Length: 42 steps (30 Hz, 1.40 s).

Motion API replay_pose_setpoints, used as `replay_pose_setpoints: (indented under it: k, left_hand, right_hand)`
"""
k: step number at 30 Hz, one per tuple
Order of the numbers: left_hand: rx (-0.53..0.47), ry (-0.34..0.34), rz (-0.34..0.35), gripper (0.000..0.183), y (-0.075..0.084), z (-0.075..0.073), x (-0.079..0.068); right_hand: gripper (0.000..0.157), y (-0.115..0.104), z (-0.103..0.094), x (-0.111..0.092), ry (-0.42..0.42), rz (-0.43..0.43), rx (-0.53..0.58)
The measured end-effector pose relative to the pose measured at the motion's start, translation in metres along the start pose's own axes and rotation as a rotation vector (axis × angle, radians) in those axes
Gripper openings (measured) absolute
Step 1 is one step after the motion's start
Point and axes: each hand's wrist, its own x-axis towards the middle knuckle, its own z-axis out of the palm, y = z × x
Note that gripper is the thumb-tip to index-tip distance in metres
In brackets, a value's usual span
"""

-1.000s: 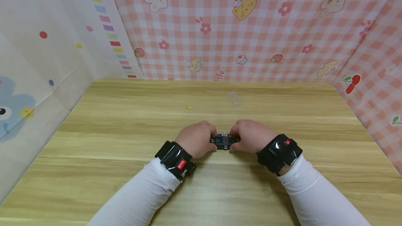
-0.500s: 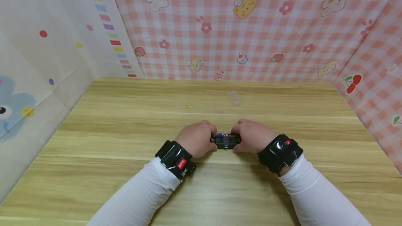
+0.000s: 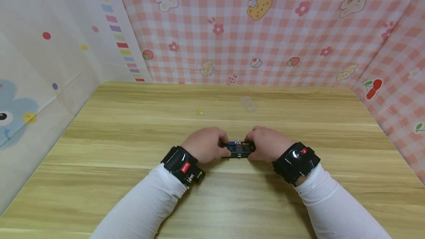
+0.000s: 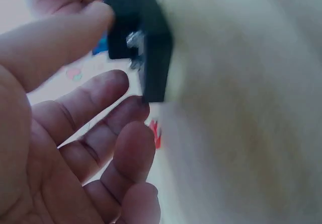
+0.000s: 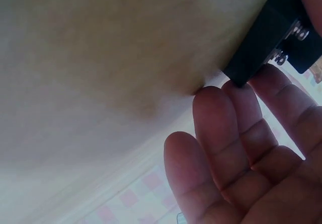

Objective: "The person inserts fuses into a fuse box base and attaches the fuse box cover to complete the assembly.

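Observation:
A black fuse block (image 3: 239,150) lies lengthwise on the table between both hands, with metal screw terminals at its ends and small blue and brownish parts along its far side. At its right end my right hand (image 3: 270,145) grips it, thumb on the near face and fingertips (image 5: 266,78) at the far side. My left hand (image 3: 204,146) is at the left end; its thumb (image 4: 95,22) overlaps the block's edge while the other fingers are spread loosely, leaving a gap. A small yellow blade fuse (image 3: 200,112) rests farther back.
A clear plastic cover (image 3: 248,104) lies behind the block on the wood-patterned table (image 3: 116,139). Printed cloth walls (image 3: 232,40) stand at the back and sides.
My left hand has loosened, its fingers moving off the block's left end and the wrist shifting slightly left. My right hand slid a little right along the block, then stayed.

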Motion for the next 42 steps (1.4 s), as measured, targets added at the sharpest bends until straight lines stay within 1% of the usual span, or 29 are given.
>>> replay_pose_setpoints:
  k: [1,3,7,9,10,12,16,18,22,24,27,32,36,42]
  left_hand:
    - [-0.022,0.0,-0.009,0.031,-0.003,-0.002,0.0]
    - [-0.051,0.036,-0.031,0.03,-0.008,-0.007,0.001]
    - [-0.046,0.199,-0.104,0.022,-0.02,-0.016,0.003]
    - [-0.033,0.263,-0.138,0.021,-0.026,-0.019,0.003]
    - [-0.024,0.279,-0.155,0.021,-0.029,-0.021,0.003]
    - [0.003,0.29,-0.176,0.023,-0.034,-0.023,0.003]
    - [0.022,0.273,-0.203,0.026,-0.039,-0.025,0.003]
    - [0.022,0.244,-0.194,0.027,-0.039,-0.023,0.004]
    - [0.031,0.17,-0.164,0.028,-0.033,-0.016,0.005]
    - [0.054,0.147,-0.155,0.028,-0.029,-0.013,0.007]
    - [0.102,0.13,-0.16,0.028,-0.024,-0.009,0.009]
    - [0.179,0.089,-0.163,0.029,-0.016,-0.007,0.016]
    - [0.248,0.05,-0.135,0.029,-0.014,-0.007,0.021]
    - [0.316,0.035,-0.119,0.024,-0.013,-0.007,0.03]
  right_hand:
    - [0.037,0.0,0.0,0.0,0.0,0.003,0.001]
    - [0.037,0.0,0.0,0.0,0.001,0.005,0.002]
    - [0.038,0.0,0.0,-0.001,0.004,0.014,-0.001]
    - [0.039,0.0,0.001,-0.001,0.005,0.012,-0.005]
    - [0.039,0.0,0.001,-0.001,0.006,0.012,-0.006]
    - [0.039,0.0,0.001,-0.001,0.006,0.008,-0.006]
    - [0.038,0.0,0.0,-0.002,-0.001,0.01,-0.002]
    - [0.037,-0.001,-0.001,-0.002,-0.003,0.01,-0.003]
    - [0.036,-0.002,-0.003,-0.002,-0.003,0.01,-0.005]
    - [0.037,-0.002,-0.003,-0.002,-0.005,0.016,-0.003]
    - [0.039,-0.003,-0.002,-0.002,-0.011,0.029,-0.003]
    - [0.037,-0.003,0.0,-0.003,-0.007,0.029,-0.017]
    - [0.034,-0.003,0.0,-0.004,0.005,0.011,-0.016]
    - [0.031,-0.002,0.0,-0.004,0.02,-0.004,-0.014]
